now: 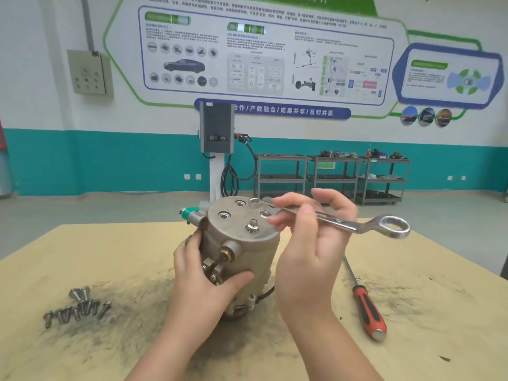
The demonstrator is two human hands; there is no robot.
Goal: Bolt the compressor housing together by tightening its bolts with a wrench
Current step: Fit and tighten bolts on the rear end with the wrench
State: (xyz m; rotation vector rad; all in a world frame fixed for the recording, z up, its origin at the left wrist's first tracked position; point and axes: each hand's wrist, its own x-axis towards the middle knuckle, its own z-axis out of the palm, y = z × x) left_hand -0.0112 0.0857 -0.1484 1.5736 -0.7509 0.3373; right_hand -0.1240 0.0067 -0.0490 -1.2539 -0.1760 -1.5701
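A grey metal compressor housing (247, 251) stands upright in the middle of the table. My left hand (203, 273) grips its side near the fittings. Its flat top carries a bolt (252, 225) near the front edge, and other bolts or holes farther back. My right hand (310, 243) holds a silver ring wrench (357, 224) by its shaft, above the housing's right rim. The free ring end points right. The wrench's far end lies over the back of the top, by a blurred bolt (254, 202).
Several loose bolts (78, 307) lie on the table at the left. A red-and-black-handled screwdriver (367, 306) lies at the right. The tan table top (110, 257) is smudged with dark grime. Shelving carts and a charging post stand by the far wall.
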